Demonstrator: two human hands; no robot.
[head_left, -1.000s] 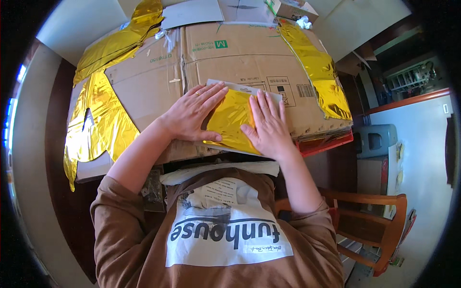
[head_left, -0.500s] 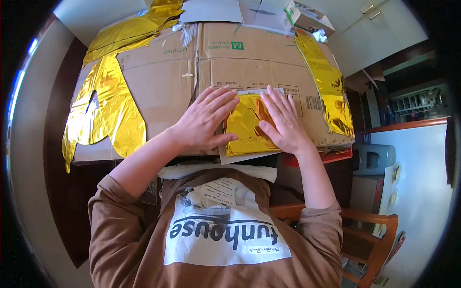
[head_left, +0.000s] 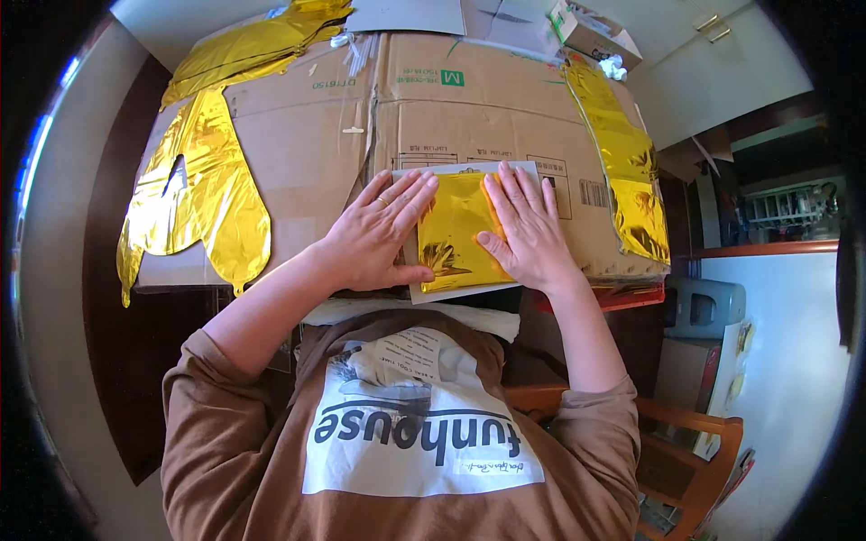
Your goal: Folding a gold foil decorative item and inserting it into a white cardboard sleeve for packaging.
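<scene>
A folded square of shiny gold foil lies on a thin pale card, near the front edge of the cardboard-covered table. My left hand rests flat along the foil's left side, its fingertips at the upper left corner and its thumb at the lower left. Flat along the right side lies my right hand, fingers pointing away from me and thumb on the foil. Both hands have their fingers stretched out and grip nothing. The foil looks mostly smooth, with a crinkled patch at its lower left.
Flattened cardboard covers the table. At left lies a flat gold foil balloon, with more gold foil behind it. A gold foil strip lies at right. Thin white straws and a small box sit at the back.
My left hand has slid slightly left and down, and my right hand slightly left. The foil between them now lies flatter, its dark central crease gone from view.
</scene>
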